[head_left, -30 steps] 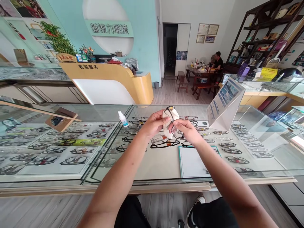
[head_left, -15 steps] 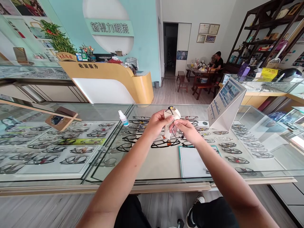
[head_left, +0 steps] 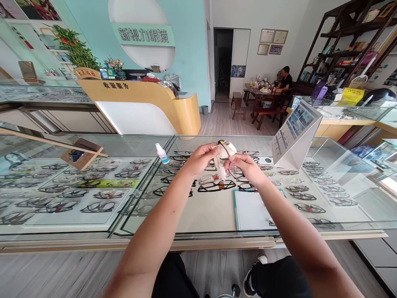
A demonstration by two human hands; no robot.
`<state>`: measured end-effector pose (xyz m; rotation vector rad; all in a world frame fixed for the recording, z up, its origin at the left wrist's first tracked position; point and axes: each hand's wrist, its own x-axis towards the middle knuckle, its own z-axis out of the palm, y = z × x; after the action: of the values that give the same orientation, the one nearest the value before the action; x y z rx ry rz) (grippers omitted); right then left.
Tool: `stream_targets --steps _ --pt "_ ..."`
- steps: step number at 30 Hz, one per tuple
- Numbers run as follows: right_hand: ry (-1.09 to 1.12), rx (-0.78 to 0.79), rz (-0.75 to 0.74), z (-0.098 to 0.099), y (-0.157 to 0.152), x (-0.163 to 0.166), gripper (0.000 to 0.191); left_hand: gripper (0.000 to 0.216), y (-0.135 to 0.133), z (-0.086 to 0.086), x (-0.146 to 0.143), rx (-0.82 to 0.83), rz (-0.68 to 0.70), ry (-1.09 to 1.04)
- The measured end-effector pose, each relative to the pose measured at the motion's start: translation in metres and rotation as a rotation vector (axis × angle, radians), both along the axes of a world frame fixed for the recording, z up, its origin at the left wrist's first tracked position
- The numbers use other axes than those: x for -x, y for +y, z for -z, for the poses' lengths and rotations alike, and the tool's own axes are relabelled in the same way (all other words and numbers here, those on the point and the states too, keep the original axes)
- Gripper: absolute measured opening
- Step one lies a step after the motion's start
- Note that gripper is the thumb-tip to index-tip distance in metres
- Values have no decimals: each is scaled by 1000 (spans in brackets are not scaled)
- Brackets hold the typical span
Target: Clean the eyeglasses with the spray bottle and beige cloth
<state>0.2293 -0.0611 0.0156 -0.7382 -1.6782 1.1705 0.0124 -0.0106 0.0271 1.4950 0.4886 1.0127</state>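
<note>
Above the glass counter, my left hand (head_left: pixel 201 159) is closed on a pale cleaning cloth (head_left: pixel 221 167), with the thumb and fingers pinched together. The cloth hangs down between my two hands and partly covers a pair of eyeglasses (head_left: pixel 237 171). My right hand (head_left: pixel 247 167) pinches these glasses, and a thin dark part of them shows near the top of the cloth. Fingers and cloth hide much of the frame. Under the glass below my hands lies a pair of black-framed glasses (head_left: pixel 217 186).
A small white spray bottle (head_left: pixel 161 154) stands on the glass counter (head_left: pixel 201 219) to the left. At the right is a tent-shaped display card (head_left: pixel 296 134). A wooden stand (head_left: pixel 83 154) is at the left. Far back, a person (head_left: pixel 285 78) sits at a table.
My left hand has shifted slightly left, away from the right hand, and its grip on the cloth has changed. More of the cloth and glasses shows between the hands.
</note>
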Motion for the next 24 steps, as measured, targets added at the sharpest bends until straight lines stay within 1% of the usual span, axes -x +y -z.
stream_targets --steps 5,8,15,18,24 --pt "45 50 -24 0 -1 -1 59 46 -2 -4 3 -8 135 -36" --pt "60 32 -17 1 0 0 59 44 -6 -3 -2 31 165 -74" --pt "107 -26 64 6 2 3 59 49 4 7 -10 154 3 -252" --pt "117 -89 106 6 2 4 57 49 9 11 -9 218 -13 -297" --pt "97 -181 135 4 -1 6 57 39 13 15 -7 304 -46 -352"
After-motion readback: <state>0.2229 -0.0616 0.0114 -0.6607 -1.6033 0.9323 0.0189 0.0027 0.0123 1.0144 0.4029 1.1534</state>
